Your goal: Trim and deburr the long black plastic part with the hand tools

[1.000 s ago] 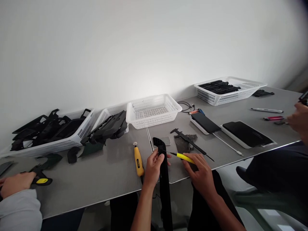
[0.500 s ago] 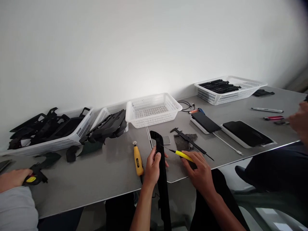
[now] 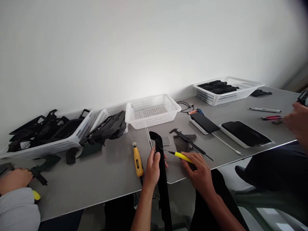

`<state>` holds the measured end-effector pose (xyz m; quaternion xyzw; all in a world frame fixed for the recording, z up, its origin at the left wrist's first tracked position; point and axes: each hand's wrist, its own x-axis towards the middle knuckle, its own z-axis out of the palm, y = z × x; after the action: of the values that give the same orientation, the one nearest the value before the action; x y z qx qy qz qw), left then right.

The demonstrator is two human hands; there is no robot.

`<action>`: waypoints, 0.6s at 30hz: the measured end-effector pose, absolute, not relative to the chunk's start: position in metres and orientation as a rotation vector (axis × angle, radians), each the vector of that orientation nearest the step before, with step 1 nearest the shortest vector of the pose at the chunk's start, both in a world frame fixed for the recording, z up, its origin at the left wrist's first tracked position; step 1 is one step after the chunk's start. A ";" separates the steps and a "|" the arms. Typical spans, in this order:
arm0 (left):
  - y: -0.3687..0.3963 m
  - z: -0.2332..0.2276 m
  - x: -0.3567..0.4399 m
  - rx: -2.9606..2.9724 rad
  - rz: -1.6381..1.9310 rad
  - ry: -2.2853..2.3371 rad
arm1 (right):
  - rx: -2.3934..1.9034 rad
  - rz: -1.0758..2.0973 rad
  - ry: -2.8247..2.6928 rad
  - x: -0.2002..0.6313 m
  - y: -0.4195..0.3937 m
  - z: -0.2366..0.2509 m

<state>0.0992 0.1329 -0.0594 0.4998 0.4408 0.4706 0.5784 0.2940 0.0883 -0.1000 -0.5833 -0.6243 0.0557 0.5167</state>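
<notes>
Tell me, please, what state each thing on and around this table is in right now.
left hand: gripping the long black part
long black part: held upright
right hand: holding the yellow-handled tool
yellow-handled tool: tip toward the part
yellow rotary tool: lying flat
middle white basket: looks empty
far white basket: holds black parts
left white basket: piled with black parts
caliper: lying unused

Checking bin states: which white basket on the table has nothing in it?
The middle white basket behind the hands; the other three hold black parts.

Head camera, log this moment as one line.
left hand: grips long black plastic part | right hand: holds yellow-handled pick tool, tip at part | yellow rotary tool: lying on table
</notes>
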 end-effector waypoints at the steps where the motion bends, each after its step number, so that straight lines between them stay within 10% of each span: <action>1: 0.133 -0.059 0.099 1.162 1.098 1.033 | -1.406 0.137 -1.499 0.294 0.088 -0.100; 18: 0.131 -0.052 0.101 1.114 1.088 0.962 | -1.418 0.173 -1.447 0.293 0.090 -0.100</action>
<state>0.1005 0.1310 -0.0517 0.4824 0.4167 0.4712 0.6096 0.2932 0.0902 -0.0999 -0.5931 -0.6052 0.0725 0.5260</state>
